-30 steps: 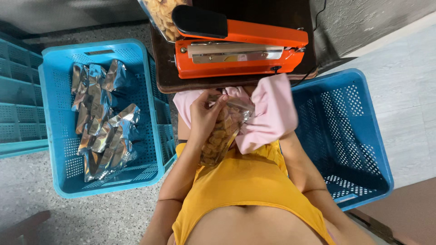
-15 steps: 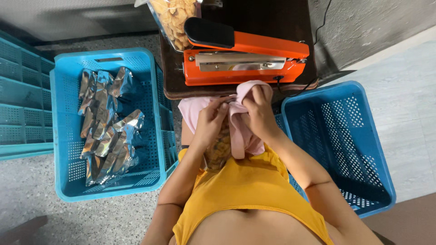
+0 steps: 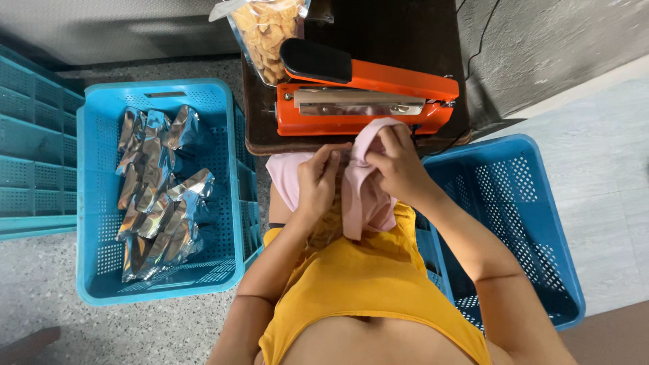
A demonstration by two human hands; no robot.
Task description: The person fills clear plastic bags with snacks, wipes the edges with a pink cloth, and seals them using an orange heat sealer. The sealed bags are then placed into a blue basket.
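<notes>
Starting at the far left, a teal crate stands partly in view, its contents not visible. Beside it sits a light blue perforated basket on the floor, holding a heap of silver foil pouches lying along its left and middle portion.

Left hand: fingers curled and closed, pinching the top edge of a clear snack bag that rests in the person's lap against a pink cloth. The bag's lower part shows pale fried pieces; its mouth is hidden between the fingers.

Right hand: fingers bent and gripping the pink cloth where it bunches up, thumb close to the left hand's fingertips (whether it also grips the bag film cannot be told). Both hands meet just below the front edge of the bench.

On the bench stands an orange heat sealer with a black handle, its arm raised slightly at the left end. Behind it, at the bench's far left corner, leans a clear bag of fried snacks, unsealed at the top.

To the right, a darker blue perforated basket stands on the floor, partly covered by the person's right arm; no contents show in the visible part.
</notes>
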